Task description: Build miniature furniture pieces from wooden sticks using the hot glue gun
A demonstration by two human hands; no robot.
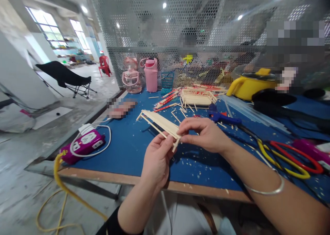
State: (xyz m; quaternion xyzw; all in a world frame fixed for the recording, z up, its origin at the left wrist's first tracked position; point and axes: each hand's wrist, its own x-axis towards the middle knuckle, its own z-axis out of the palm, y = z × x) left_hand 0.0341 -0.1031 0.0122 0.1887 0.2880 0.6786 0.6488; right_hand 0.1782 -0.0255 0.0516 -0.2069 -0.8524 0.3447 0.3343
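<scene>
A small bench-like frame of pale wooden sticks (161, 120) is held tilted above the blue tabletop. My left hand (159, 154) pinches its near end between thumb and fingers. At the same corner, my right hand (202, 133) has thumb and fingertips pressed together on the stick frame; whether a separate small piece sits between them is hidden. Behind my hands stands another stick model (197, 99) with railings. A blue glue gun (223, 118) lies to the right of my right hand.
Loose red-ended sticks (167, 99) and chips litter the blue table (123, 138). A purple power strip (84, 143) lies left. Red-and-yellow-handled scissors (291, 159), clear glue sticks (257, 113) and a yellow pot (247, 87) are right. Pink bottles (151, 76) stand before a perforated metal screen (165, 28).
</scene>
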